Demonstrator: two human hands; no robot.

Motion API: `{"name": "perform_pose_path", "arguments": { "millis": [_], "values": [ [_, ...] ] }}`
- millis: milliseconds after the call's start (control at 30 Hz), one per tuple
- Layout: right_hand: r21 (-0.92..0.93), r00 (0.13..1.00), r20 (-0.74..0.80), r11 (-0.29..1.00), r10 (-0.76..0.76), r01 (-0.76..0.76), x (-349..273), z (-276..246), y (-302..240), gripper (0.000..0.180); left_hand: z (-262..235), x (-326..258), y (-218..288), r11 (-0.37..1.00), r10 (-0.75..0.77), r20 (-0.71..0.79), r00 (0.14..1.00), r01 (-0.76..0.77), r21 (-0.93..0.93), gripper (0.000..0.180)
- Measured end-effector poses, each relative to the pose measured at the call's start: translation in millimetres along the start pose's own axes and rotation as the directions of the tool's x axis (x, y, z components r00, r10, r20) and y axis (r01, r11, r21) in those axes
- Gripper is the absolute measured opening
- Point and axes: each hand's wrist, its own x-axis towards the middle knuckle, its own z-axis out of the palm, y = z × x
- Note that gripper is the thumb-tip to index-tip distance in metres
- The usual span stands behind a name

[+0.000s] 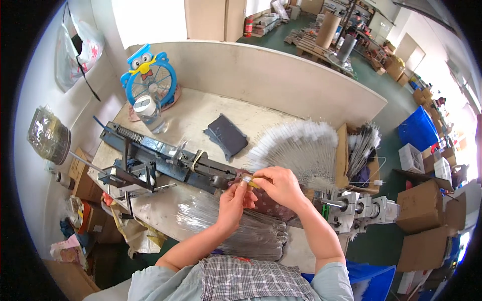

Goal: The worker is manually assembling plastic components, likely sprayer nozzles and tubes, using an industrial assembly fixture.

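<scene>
My left hand [235, 203] and my right hand [279, 186] meet over the front of the bench, both closed with fingertips pinched together. At the left thumb tip is a small whitish piece [246, 178]; its kind is too small to tell. A little yellow strip [253, 184] shows between the fingers of my right hand. Beneath the hands lies a dark reddish cloth [266, 204]. A thick bundle of thin metal wires [251, 236] lies just below them, nearest my body. Beyond the right hand, many white-bristled wire brushes [301, 145] are spread in a fan.
A long dark metal machine [170, 158] crosses the bench from the left. A motor-like device with a shaft [359, 208] stands at the right. Behind are dark pads [226, 135], a clear jar [150, 115], a blue fan [150, 80] and a cardboard box [343, 155] of brushes.
</scene>
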Motion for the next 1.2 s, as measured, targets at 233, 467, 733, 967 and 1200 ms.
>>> {"name": "perform_pose_path", "arguments": {
  "millis": [233, 467, 733, 967, 1200],
  "values": [
    [-0.188, 0.982, -0.129, 0.975, -0.141, 0.115, -9, 9, -11, 0.018, 13, 1, 10, 0.97, -0.097, -0.061, 0.993, 0.08, -0.227, 0.039],
    [-0.346, 0.94, -0.247, 0.927, -0.236, 0.142, -14, 34, -17, 0.033, 15, 0, 2, 0.937, -0.003, -0.125, 0.992, -0.041, -0.347, 0.026],
    [-0.399, 0.881, -0.27, 0.878, -0.389, 0.266, -16, 23, -5, 0.024, 13, 4, -11, 0.918, 0.064, -0.171, 0.983, -0.125, -0.377, 0.01],
    [-0.4, 0.911, -0.213, 0.882, -0.355, 0.25, -26, 5, 7, 0.023, 24, 3, -2, 0.926, 0.032, -0.197, 0.98, -0.104, -0.363, 0.005],
    [-0.343, 0.911, -0.189, 0.894, -0.366, 0.288, -17, 20, -5, 0.024, 14, 3, -5, 0.931, 0.052, -0.149, 0.987, -0.102, -0.35, 0.013]
  ]
}}
